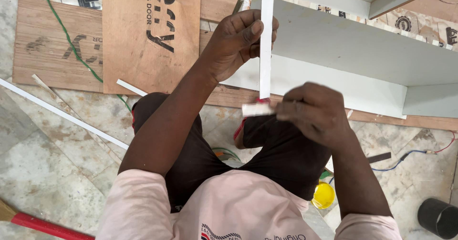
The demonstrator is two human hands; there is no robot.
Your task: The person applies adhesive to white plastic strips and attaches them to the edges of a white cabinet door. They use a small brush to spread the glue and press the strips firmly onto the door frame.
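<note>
Marble tile floor [57, 163], plywood sheets [143, 35] lying flat, pale grey shelf unit [353, 49], daylight

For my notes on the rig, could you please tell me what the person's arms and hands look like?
Both arms are bare from the short pale pink sleeves down. The left hand and right hand wear no gloves, and no watch or bracelet shows at either wrist.

Marble floor [57, 149] carries plywood sheets [62, 44], white strips [62, 115], yellow lid [323, 195].
</note>
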